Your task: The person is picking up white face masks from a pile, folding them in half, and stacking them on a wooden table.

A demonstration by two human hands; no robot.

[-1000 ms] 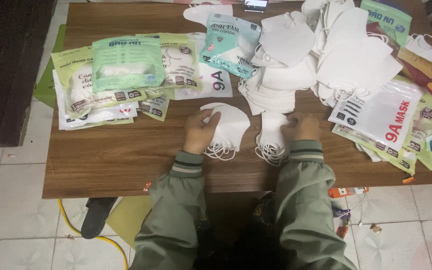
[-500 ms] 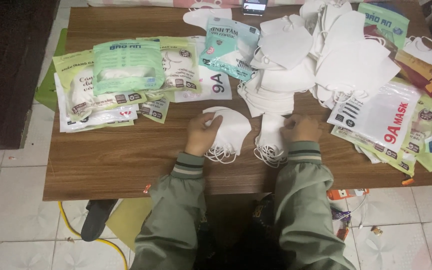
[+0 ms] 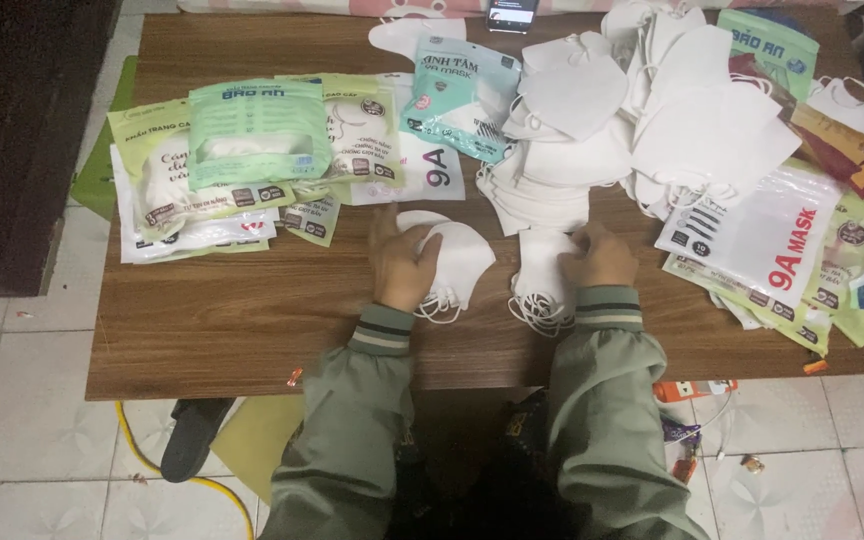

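L hand flat on white mask; R hand pressing mask stack, fingertips hidden, grip unclear

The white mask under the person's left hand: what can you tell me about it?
The white mask is a folded face mask of soft, cloth-like material, lying flat on the brown wooden table near its front edge. Thin white ear loops spill out in a bunch at its lower end, toward the person. The left hand rests on its left part, covering some of it. A second small stack of masks lies just to its right, under the right hand.
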